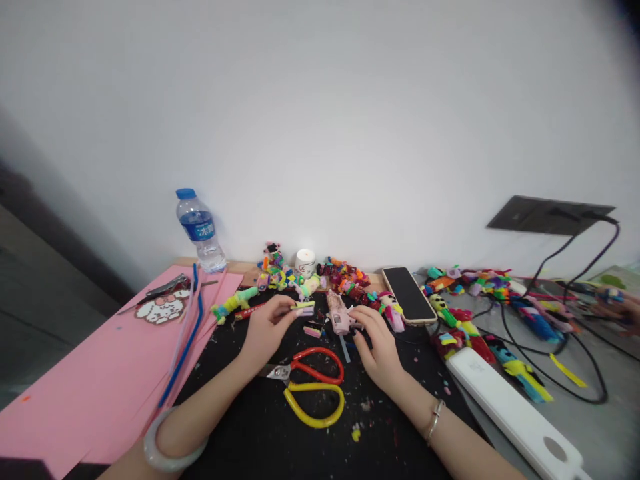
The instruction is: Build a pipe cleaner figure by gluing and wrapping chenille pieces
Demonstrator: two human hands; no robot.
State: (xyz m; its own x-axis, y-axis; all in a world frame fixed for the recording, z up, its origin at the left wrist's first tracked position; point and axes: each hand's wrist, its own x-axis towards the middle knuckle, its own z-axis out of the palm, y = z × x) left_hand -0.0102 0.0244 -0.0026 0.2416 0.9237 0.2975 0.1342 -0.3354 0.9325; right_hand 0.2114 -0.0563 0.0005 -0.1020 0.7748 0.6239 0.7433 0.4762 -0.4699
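We are at a gluing step, as we read it: our left hand (270, 327) pinches a small yellow-green fuzzy piece (303, 305) between thumb and fingertips, holding it just off the black mat (260, 427) and pointed toward our right hand (376, 343). That right hand is curled over the pink glue gun (339, 318), fingers closed on its body and rear, with the nozzle end angled toward the piece, so the 2 things sit near each other but apart. Just below the left fingertips lies a loose pink-and-purple scrap (313, 331), and nearer to us than both hands the scissors (313, 383) with 1 red and 1 yellow loop rest shut on the mat. Beyond the left hand stand the finished fuzzy figures (280, 273), a small white jar (305, 261) and a water bottle (199, 230); outward from the left wrist lies pink paper (75, 393) with blue and pink stems (187, 337) across it. Beyond the right hand lies a phone (409, 293), and further outward more figures, cables and a white power strip (515, 413). In our judgement the next move calls for bringing nozzle and piece together precisely, keeping fingertips clear of the hot tip, and holding the small piece steady, since a slip could smear glue onto the fingers.
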